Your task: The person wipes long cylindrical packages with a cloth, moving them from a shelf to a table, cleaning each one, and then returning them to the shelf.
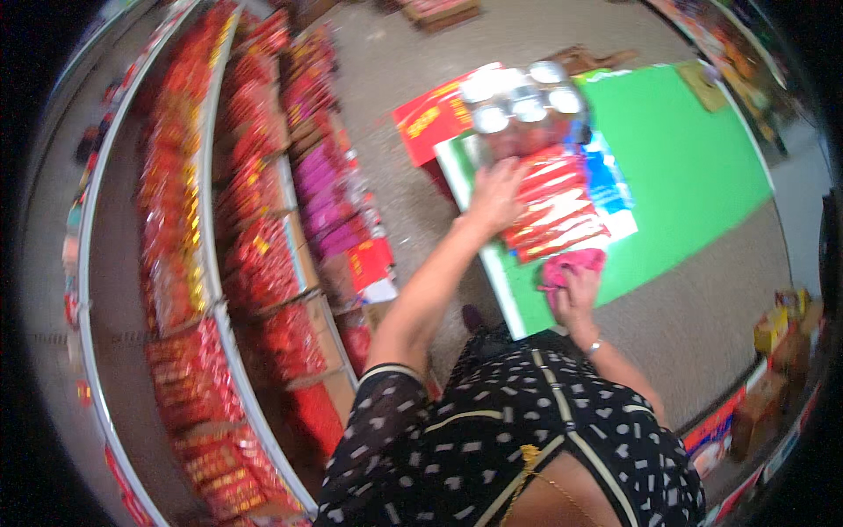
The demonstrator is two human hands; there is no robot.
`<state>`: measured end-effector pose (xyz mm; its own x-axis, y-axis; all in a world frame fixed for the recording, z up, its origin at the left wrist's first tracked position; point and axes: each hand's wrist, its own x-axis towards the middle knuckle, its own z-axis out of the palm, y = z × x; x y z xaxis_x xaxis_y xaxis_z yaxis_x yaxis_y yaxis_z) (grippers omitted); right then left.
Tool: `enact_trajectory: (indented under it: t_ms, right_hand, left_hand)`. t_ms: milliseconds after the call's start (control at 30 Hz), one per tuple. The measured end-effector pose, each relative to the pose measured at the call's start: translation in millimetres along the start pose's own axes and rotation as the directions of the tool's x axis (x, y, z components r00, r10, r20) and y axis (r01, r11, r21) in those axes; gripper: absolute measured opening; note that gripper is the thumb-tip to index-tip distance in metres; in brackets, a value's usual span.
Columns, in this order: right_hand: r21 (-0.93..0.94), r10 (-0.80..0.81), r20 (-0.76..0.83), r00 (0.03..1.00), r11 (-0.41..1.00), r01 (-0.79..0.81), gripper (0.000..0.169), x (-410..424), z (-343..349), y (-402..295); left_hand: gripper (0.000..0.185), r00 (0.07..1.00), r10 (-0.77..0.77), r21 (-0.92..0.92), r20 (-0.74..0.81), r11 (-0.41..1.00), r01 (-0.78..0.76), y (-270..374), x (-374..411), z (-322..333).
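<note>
My left hand (498, 196) lies at the left edge of a row of shiny red packets (560, 204), with its fingers near several silver-lidded jars (529, 109). Blur hides whether it grips a packet. Just below the packets, my right hand (577, 293) is closed on a bunched pink cloth (573, 263). All of this rests on a green board or tabletop (678, 165) with a white edge. A blue and white packet or sheet (607, 178) lies to the right of the red packets.
A red box (431, 118) with yellow writing is beside the jars. Shelves at the left hold many red packets (257, 184) and purple packets (323, 191). Cardboard boxes (757, 408) stand on a shelf at the lower right. Another carton (441, 13) sits on the floor at the top.
</note>
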<state>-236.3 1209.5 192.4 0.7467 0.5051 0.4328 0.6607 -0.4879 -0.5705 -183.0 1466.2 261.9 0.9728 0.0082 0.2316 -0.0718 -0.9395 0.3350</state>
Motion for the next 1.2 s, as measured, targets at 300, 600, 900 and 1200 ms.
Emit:
enact_trajectory:
  t_ms: [300, 600, 900, 1200]
  right_hand:
    - [-0.038, -0.037, 0.098, 0.995, 0.998, 0.041, 0.039, -13.1, 13.3, 20.1]
    - [-0.172, 0.053, 0.171, 0.984, 0.985, -0.023, 0.039, -16.0, 14.4, 27.9]
    - [-0.394, 0.069, 0.105, 0.992, 0.919, -0.022, 0.043, -36.7, 17.8, 55.0]
    - [-0.457, 0.11, 0.088, 0.99, 0.887, -0.058, 0.043, -38.0, 17.0, 46.6]
  left_hand:
    - [0.045, 0.826, -0.472, -0.408, -0.307, 0.85, 0.334, -25.3, -156.7, -11.5]
    - [0.031, -0.409, -0.811, -0.777, -0.419, 0.088, 0.623, -219.1, -535.0, -61.4]
    - [0.061, -0.655, -0.727, -0.865, -0.205, -0.179, 0.469, -305.6, -587.3, -142.3]
    - [0.016, -0.711, -0.702, -0.931, -0.036, -0.235, 0.279, -336.8, -600.9, -136.9]
